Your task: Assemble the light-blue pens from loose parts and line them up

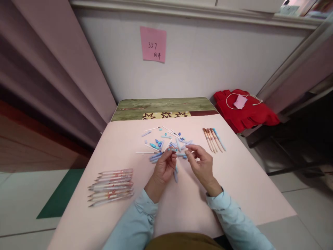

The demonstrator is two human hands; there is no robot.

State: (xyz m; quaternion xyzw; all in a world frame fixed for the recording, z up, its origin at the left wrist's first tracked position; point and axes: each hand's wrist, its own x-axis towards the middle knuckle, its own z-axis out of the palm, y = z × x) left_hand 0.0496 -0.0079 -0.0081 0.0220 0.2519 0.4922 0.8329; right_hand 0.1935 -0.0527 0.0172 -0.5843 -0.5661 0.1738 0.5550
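Between the thumb and fingers of my left hand (164, 167) is a small teal pen part (172, 150), its round open end facing right. My right hand (201, 164) is just to the right, thumb and forefinger drawn together in a pinch; what lies between the tips, if anything, is too small to make out. Beneath and beyond both hands spreads a loose pile of pen parts: blue barrels (156, 157), thin white refills (147, 152), and small blue and teal caps or end pieces (154, 146). One pale blue barrel (176, 176) lies near my left wrist.
Several printed pens (111, 187) lie in a row at the table's left. At the right are brown-topped pens (211, 139) and one blue pen (219, 139). Pale paper covers the table (241, 187). A red cloth (241, 113) sits beyond its right edge, a wall (182, 69) behind.
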